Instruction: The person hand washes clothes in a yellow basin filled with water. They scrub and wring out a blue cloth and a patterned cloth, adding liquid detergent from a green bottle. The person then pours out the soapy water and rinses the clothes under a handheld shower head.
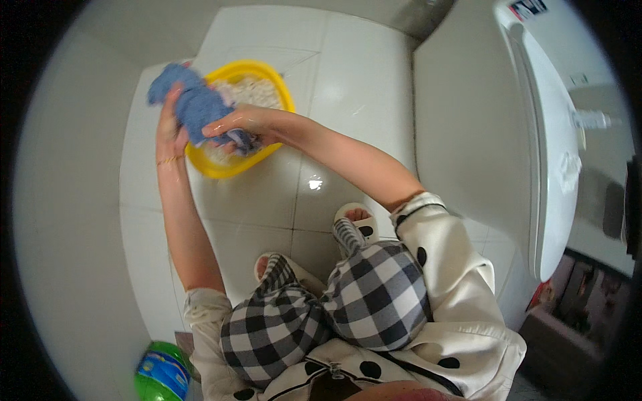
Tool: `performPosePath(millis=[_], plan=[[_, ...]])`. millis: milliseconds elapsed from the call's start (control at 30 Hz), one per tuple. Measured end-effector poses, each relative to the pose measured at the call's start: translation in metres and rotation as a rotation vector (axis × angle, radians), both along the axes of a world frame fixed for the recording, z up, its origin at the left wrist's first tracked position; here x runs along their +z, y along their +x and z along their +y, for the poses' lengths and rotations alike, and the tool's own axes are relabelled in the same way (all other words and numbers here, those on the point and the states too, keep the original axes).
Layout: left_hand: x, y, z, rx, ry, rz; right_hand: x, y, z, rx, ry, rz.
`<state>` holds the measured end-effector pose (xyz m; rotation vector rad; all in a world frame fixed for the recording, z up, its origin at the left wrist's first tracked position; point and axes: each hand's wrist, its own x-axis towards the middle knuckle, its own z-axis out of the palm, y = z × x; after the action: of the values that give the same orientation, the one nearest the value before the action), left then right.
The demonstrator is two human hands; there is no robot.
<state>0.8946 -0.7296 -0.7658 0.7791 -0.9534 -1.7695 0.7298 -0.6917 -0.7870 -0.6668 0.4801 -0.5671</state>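
Note:
A wet-looking blue fluffy cloth (pixel 200 108) is bunched between my two hands, above the left part of a yellow plastic basin (pixel 287 92). My left hand (pixel 170 120) grips it from the left side, thumb laid over the top. Nearer the lower end, my right hand (pixel 241 125) clasps the cloth, its thumb across the front and its fingers partly hidden beneath. Pale, foamy-looking contents (pixel 256 92) show inside the basin; what lies under the foam cannot be made out.
The basin stands on white floor tiles (pixel 361 100), wet in places. A white washbasin or counter (pixel 551 175) juts in at right, with a small tube or bottle (pixel 592 119) on it. At lower left stands a green bottle (pixel 163 373) with a blue label, near the wall (pixel 75 200).

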Motion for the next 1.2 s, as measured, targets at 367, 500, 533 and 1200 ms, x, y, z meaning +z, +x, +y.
performPosePath(millis=[367,500,533,1200], plan=[[-0.048,-0.035,-0.026,0.432,-0.557,-1.074,-0.066,0.042,-0.013,-0.536,-0.51,0.694],[-0.051,-0.051,-0.024,0.421,-0.448,-1.159,-0.077,0.039,-0.026,-0.457,-0.697,0.982],[-0.052,-0.053,-0.024,0.415,-0.44,-1.187,-0.074,0.038,-0.024,-0.516,-0.736,0.944],[-0.027,-0.014,0.01,-0.251,-0.072,0.317,-0.034,-0.003,-0.002,0.553,0.394,-0.635]])
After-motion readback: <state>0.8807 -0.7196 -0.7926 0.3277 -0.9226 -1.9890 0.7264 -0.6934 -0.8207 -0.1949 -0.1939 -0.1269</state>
